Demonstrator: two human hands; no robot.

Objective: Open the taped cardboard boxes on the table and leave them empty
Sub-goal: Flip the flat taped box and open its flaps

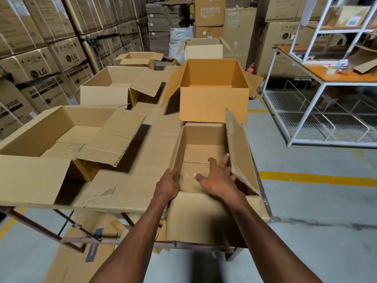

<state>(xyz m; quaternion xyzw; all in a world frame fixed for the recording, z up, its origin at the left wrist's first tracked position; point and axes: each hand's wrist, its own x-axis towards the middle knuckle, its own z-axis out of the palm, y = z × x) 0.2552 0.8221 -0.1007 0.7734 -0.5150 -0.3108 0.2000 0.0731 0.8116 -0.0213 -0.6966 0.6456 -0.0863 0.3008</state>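
An open cardboard box (204, 217) stands at the table's near right corner, and its inside looks empty. My left hand (166, 185) grips the top of its left wall, with the fingers curled over the edge into the box. My right hand (218, 176) reaches inside with spread, straight fingers against the raised right flap (240, 148), which leans inward and hides part of the hand. Directly behind it sits a brighter orange-brown box (214, 105), open with its flaps up. Further open boxes lie to the near left (32, 180), the middle left (104, 94) and the far end (140, 58).
Flat cardboard sheeting (146, 152) covers the table. A pale open box (204, 50) stands past the table's far end. Stacked LG cartons (40, 72) wall the left side. A white metal rack (318, 94) stands right across a grey floor with yellow lines. A flattened box (85, 262) lies under the table.
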